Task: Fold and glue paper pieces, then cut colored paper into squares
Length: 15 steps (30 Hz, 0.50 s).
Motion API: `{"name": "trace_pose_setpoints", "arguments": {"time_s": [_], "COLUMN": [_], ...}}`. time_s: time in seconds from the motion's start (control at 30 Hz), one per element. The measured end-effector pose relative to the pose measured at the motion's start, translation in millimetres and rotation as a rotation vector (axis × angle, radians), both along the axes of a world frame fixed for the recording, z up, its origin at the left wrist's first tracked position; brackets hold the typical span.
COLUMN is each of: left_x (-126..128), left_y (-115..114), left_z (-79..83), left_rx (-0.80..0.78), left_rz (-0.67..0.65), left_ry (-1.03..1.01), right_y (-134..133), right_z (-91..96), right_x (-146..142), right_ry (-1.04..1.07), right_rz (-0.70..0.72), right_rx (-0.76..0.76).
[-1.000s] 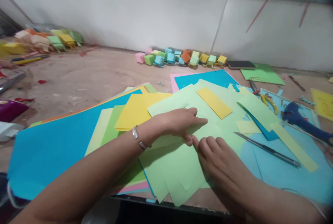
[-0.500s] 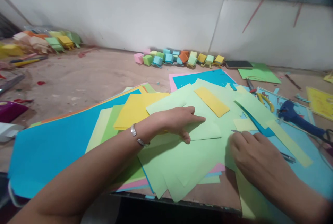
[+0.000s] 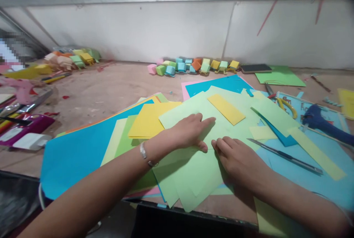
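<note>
My left hand (image 3: 190, 132) lies flat, fingers stretched out, on a light green paper sheet (image 3: 221, 129) on top of a pile of coloured sheets. A silver bracelet (image 3: 144, 152) is on that wrist. My right hand (image 3: 238, 158) rests close beside it on the same green sheet, fingers bent and pressing down near the left thumb. Nothing is lifted by either hand. A yellow paper strip (image 3: 226, 109) lies on the green sheet just beyond my left fingertips.
A craft knife (image 3: 284, 156) lies right of my right hand on light blue paper. A blue glue gun (image 3: 322, 122) and yellow-handled pliers (image 3: 287, 107) sit farther right. Rows of small folded paper boxes (image 3: 193, 66) stand by the wall. Large blue sheet (image 3: 80, 153) at left.
My right hand, which had slid right toward the craft knife half a second ago, has come back next to my left hand. The view has shifted a little to the left.
</note>
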<state>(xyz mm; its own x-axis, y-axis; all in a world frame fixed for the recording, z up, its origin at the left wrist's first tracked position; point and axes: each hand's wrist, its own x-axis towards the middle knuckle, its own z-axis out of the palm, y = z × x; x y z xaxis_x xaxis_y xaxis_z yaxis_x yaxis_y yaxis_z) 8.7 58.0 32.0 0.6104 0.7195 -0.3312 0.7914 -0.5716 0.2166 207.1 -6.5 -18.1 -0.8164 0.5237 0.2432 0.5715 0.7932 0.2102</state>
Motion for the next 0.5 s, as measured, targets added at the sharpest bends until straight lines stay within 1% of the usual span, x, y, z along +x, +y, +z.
{"name": "trace_pose_setpoints", "arguments": {"time_s": [0.17, 0.27, 0.33, 0.4, 0.43, 0.5], "left_x": [-27.7, -40.6, -45.3, -47.8, -48.6, -49.4], "left_y": [-11.2, -17.9, -25.2, -36.0, -42.5, -56.4], "left_z": [-6.1, -1.4, 5.1, 11.3, 13.2, 13.7], "left_rx": [0.120, 0.215, 0.272, 0.319, 0.341, 0.378], "left_rz": [0.065, 0.050, 0.046, 0.059, 0.074, 0.141], "left_ry": [-0.017, 0.003, 0.019, -0.011, -0.044, -0.104], "right_y": [0.5, 2.3, -2.5, -17.4, -29.0, -57.7], "right_z": [-2.5, 0.0, 9.6, 22.9, 28.6, 32.7], "right_x": [-2.1, -5.9, -7.5, -4.1, 0.8, 18.4], "right_ry": [0.021, 0.006, -0.017, -0.003, 0.038, 0.158], "right_rz": [-0.022, -0.016, -0.023, -0.025, -0.026, -0.058], "right_rx": [0.003, 0.031, 0.087, 0.142, 0.158, 0.024]}}
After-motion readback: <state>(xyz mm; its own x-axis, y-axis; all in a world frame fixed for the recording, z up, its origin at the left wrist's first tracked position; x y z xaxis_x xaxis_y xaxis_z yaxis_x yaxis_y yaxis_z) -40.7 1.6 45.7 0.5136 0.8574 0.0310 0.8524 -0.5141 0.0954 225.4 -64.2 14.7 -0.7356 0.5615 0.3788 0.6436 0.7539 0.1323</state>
